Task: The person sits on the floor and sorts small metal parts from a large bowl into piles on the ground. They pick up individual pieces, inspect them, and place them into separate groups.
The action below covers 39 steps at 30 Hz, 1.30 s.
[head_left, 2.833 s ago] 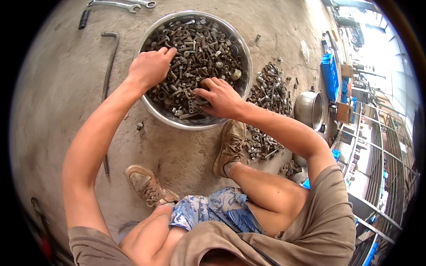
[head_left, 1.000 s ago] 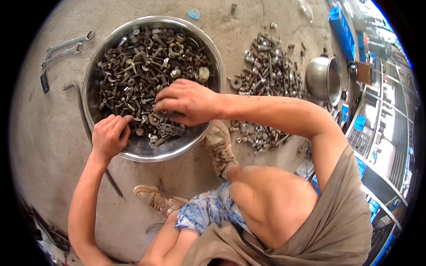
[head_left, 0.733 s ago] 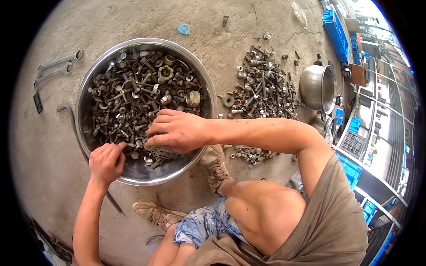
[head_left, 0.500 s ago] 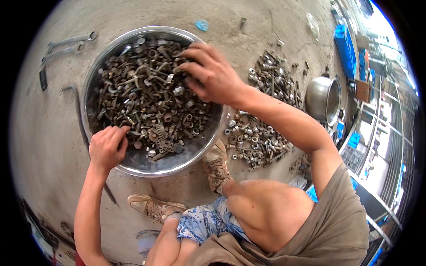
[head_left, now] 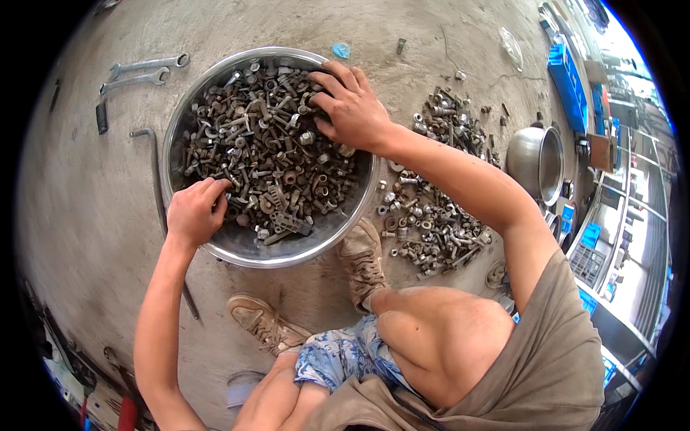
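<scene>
Inside a steel basin point(head_left: 237, 248), bolts point(head_left: 236, 136) and nuts point(head_left: 290, 177) lay heaped between a spread right hand point(head_left: 356, 115) and a curled left hand point(head_left: 194, 212), its grip unclear, with light raking apparently best for parting them.

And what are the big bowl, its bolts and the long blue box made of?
The big bowl looks like polished metal: its rim shines. The bolts seem metal: dull brown, perhaps rusty, some glinting. The long blue box is probably smooth plastic, its colour even.
</scene>
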Available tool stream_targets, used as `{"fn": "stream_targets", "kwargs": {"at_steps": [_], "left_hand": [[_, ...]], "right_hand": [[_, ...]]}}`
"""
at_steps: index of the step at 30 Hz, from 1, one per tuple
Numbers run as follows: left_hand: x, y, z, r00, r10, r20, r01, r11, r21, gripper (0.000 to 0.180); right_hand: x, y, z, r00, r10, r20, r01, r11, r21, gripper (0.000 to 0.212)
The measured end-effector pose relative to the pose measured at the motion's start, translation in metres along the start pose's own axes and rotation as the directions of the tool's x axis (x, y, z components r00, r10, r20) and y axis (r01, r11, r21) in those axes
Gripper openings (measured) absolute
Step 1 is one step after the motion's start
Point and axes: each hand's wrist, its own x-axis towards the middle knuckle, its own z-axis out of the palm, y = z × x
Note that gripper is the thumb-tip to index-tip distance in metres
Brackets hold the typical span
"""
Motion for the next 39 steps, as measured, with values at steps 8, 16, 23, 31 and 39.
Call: {"fn": "stream_targets", "kwargs": {"at_steps": [8,16,23,31,39], "left_hand": [[0.003,0.007,0.000,0.997,-0.039,-0.069,0.035,0.998,-0.054,0.017],[-0.002,0.001,-0.003,0.993,-0.027,-0.119,0.013,0.993,-0.117,0.017],[-0.005,-0.003,-0.001,0.987,-0.041,-0.153,0.022,0.992,-0.127,0.016],[-0.007,-0.002,-0.004,0.988,-0.089,-0.129,0.069,0.986,-0.152,0.016],[-0.003,-0.007,-0.002,0.990,-0.060,-0.128,0.043,0.990,-0.133,0.017]], "right_hand": [[-0.010,-0.024,-0.017,0.990,0.136,0.030,-0.139,0.980,0.144,0.028],[-0.008,-0.077,-0.049,0.810,0.335,0.482,-0.474,-0.111,0.873,0.014],[0.009,-0.104,-0.065,0.882,-0.100,0.461,-0.354,-0.785,0.509,0.042],[0.013,-0.131,-0.079,0.935,-0.195,0.297,-0.352,-0.395,0.848,0.055],[0.009,-0.138,-0.083,0.942,-0.138,0.305,-0.332,-0.275,0.902,0.032]]}}
